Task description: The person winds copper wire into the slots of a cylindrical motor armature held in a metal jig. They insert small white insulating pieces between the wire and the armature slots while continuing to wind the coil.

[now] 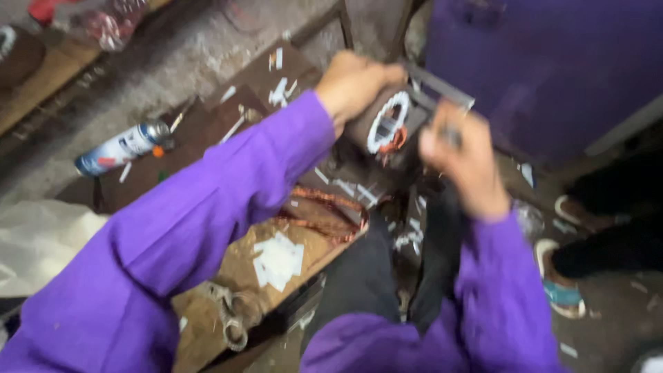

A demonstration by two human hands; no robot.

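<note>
My left hand (353, 81) grips the top of a dark round motor stator (387, 124) with a white insulating ring and copper winding ends at its mouth. Just to the right of the stator, my right hand (464, 162) is blurred and closed around a small dark tool (450, 135) whose kind I cannot tell. Both arms wear purple sleeves. A loop of copper wire coils (324, 213) lies on the brown board (228, 276) below the stator.
A spray can (121, 148) lies on its side at the left. Scissors (231, 318) and white paper scraps (279, 261) rest on the board. A purple cabinet (552, 62) stands at upper right. Another person's sandalled feet (563, 280) are at the right.
</note>
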